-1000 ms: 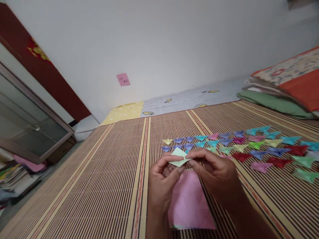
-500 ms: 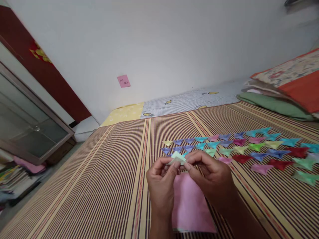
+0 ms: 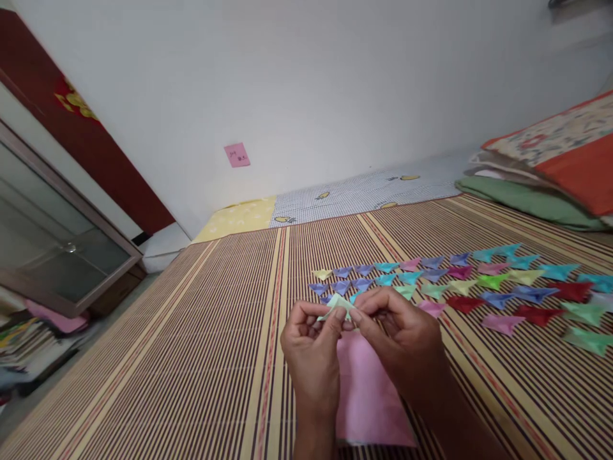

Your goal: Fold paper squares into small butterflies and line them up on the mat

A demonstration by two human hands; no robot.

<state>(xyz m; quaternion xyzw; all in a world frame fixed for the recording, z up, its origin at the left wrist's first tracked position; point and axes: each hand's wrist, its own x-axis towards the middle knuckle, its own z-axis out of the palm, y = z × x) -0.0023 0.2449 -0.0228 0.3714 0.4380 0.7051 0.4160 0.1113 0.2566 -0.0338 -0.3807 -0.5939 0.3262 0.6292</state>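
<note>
Grey-framed glass door [image 3: 90, 223], cut off at left edge. Pink square paper note [image 3: 237, 155] on white wall [image 3: 335, 96], handwriting too small to read. Left hand [image 3: 311, 351] curled, thumb and fingers clamped on small pale-green folded paper [image 3: 338, 301], lower part hidden by thumbs. Pink paper sheet [image 3: 373, 399] below on striped mat [image 3: 215, 332], partly covered. Right hand [image 3: 407, 338] pinches green paper's right end. Multicoloured folded-paper shapes [image 3: 467, 304] in rows beyond, rightmost cut off.

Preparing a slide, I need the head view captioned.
Left hand and right hand pinch pale green folded paper near flat pink rectangular paper.
</note>
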